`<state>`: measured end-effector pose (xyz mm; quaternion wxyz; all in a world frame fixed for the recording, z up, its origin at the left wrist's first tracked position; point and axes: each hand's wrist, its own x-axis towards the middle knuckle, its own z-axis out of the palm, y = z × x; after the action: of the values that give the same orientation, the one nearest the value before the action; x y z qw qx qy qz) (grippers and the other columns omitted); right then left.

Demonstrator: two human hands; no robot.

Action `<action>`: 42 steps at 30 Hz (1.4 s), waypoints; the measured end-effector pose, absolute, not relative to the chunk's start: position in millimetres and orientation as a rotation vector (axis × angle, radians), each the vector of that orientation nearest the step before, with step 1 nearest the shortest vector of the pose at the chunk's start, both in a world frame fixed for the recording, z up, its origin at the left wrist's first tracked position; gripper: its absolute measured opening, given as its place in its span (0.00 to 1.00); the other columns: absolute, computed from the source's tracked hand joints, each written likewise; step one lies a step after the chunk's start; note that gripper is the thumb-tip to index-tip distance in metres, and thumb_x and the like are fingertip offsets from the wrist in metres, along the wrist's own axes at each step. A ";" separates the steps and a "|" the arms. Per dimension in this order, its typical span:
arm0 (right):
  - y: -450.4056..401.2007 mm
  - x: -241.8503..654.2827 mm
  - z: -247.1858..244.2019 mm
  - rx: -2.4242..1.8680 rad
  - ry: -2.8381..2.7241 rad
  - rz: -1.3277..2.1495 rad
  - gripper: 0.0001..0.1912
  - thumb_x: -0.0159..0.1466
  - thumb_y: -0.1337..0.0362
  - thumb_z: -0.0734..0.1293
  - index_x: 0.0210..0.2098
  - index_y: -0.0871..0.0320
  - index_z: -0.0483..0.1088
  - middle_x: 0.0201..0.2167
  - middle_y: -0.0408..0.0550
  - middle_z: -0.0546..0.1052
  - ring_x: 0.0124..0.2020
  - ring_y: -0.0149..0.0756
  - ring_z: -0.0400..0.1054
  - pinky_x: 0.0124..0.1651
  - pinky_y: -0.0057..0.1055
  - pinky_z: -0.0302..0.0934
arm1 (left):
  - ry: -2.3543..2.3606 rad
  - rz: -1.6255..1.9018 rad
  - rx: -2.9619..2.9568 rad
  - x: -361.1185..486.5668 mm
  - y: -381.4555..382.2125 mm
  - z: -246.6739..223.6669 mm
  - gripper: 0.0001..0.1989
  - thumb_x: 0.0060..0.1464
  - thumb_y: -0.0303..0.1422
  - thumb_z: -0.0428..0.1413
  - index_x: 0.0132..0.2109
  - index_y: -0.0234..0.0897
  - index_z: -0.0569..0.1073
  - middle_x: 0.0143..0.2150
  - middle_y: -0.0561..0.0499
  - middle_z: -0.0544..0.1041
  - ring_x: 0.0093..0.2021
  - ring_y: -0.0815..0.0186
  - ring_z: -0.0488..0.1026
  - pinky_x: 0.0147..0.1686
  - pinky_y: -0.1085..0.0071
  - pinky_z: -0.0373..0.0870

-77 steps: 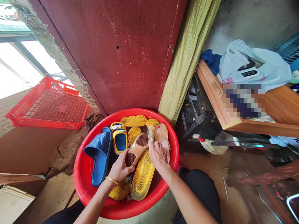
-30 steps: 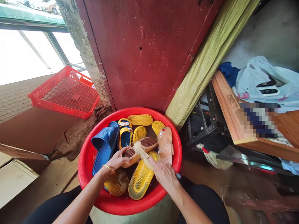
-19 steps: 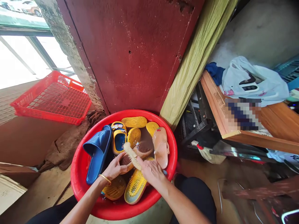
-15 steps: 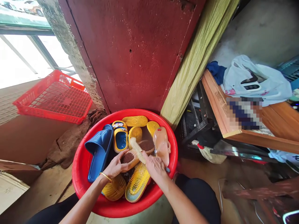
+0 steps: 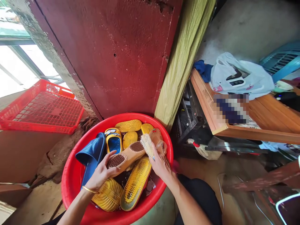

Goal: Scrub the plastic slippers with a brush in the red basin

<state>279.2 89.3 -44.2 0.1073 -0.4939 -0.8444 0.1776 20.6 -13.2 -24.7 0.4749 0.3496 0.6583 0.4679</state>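
Observation:
My left hand (image 5: 103, 170) is closed round the heel end of a tan sandal (image 5: 127, 156), held sole up with two brown textured patches showing. In my right hand (image 5: 161, 164) is a scrub brush (image 5: 147, 145) with pale bristles, at the sandal's far end; whether the bristles touch the sole I cannot tell. Both hands are over a red basin (image 5: 67, 175). Around them in it lie a blue slipper (image 5: 92, 150), a yellow clog (image 5: 114, 140) with a blue inside, a yellow slipper (image 5: 137, 184), another tan sandal (image 5: 156, 135) with a cherry ornament, and several more yellow ones.
A red plastic crate (image 5: 44, 109) sits at the left. Behind the basin stands a dark red door (image 5: 112, 62), with a yellow-green curtain (image 5: 178, 75) beside it. On the right, a wooden table (image 5: 269, 109) bears a white plastic bag (image 5: 241, 75).
The brush has moved from across the middle of the sole to its far right end, its bristles now more visible. The sole is less covered. The whole view has shifted.

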 end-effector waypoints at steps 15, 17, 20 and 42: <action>82.9 281.9 -36.7 -1.489 -2.544 0.500 0.40 0.69 0.67 0.57 0.76 0.59 0.35 0.48 0.59 0.81 0.41 0.46 0.78 0.43 0.37 0.72 | 1.770 0.985 1.227 7.6 -10.8 -56.1 0.46 0.43 0.42 0.63 0.68 0.35 0.59 0.63 0.37 0.71 0.65 0.46 0.69 0.65 0.49 0.64; 79.7 278.8 -34.6 -1.481 -2.591 0.484 0.41 0.69 0.68 0.57 0.76 0.58 0.34 0.44 0.59 0.82 0.39 0.48 0.79 0.43 0.40 0.72 | 1.906 0.932 1.316 6.7 -9.3 -65.7 0.46 0.40 0.43 0.63 0.65 0.32 0.62 0.61 0.35 0.71 0.64 0.43 0.69 0.65 0.46 0.62; 73.2 271.3 -31.5 -1.465 -2.668 0.386 0.42 0.67 0.72 0.57 0.76 0.59 0.36 0.41 0.59 0.82 0.39 0.50 0.78 0.44 0.43 0.71 | 2.024 0.928 1.393 10.0 -7.1 -76.3 0.43 0.36 0.44 0.65 0.60 0.32 0.65 0.58 0.35 0.72 0.62 0.41 0.69 0.64 0.43 0.63; 45.8 231.2 -39.7 -0.964 -2.990 0.327 0.42 0.67 0.70 0.60 0.75 0.40 0.41 0.41 0.47 0.82 0.35 0.43 0.76 0.38 0.33 0.70 | 1.883 1.090 1.213 14.0 6.5 -104.8 0.36 0.38 0.51 0.66 0.51 0.34 0.73 0.45 0.43 0.78 0.51 0.46 0.76 0.53 0.48 0.71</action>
<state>231.2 45.8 -39.7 -0.0085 -0.3052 -0.9466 0.1034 14.0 6.5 -104.8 0.3195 0.4613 0.7164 0.4146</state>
